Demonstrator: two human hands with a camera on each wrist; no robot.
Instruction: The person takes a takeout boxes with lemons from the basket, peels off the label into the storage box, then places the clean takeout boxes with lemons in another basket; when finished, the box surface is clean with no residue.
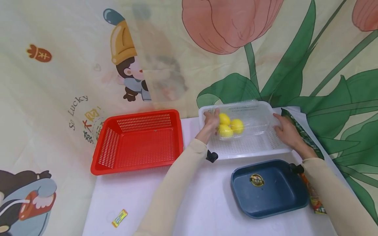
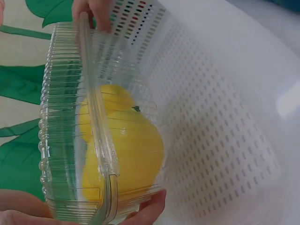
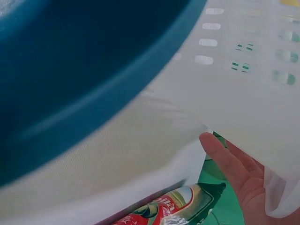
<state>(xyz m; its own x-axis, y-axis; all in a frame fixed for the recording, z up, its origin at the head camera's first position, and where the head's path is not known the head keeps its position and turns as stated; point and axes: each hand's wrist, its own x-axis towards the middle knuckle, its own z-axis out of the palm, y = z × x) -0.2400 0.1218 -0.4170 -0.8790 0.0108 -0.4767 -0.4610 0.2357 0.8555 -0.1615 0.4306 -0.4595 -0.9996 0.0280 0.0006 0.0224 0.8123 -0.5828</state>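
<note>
A clear plastic box (image 1: 255, 121) with three yellow fruits (image 1: 237, 126), which look like lemons, is inside the white basket (image 1: 251, 151). My left hand (image 1: 211, 123) grips the box's left end, its fingers (image 2: 152, 206) below the clear wall. In the left wrist view, one fruit (image 2: 133, 150) shows a small green stem. My right hand (image 1: 287, 132) holds the right end of the basket at the rim. In the right wrist view, the thumb (image 3: 220, 154) lies against the basket's outside, and the other fingers are partly hidden.
A red basket (image 1: 174, 154) stands left of the white one. In front sits a blue basin (image 1: 265, 200) with a round label. Green packaging (image 1: 304, 134) and a colourful packet (image 1: 317, 200) lie at the right edge. A small yellow wrapper (image 1: 119, 218) is at front left.
</note>
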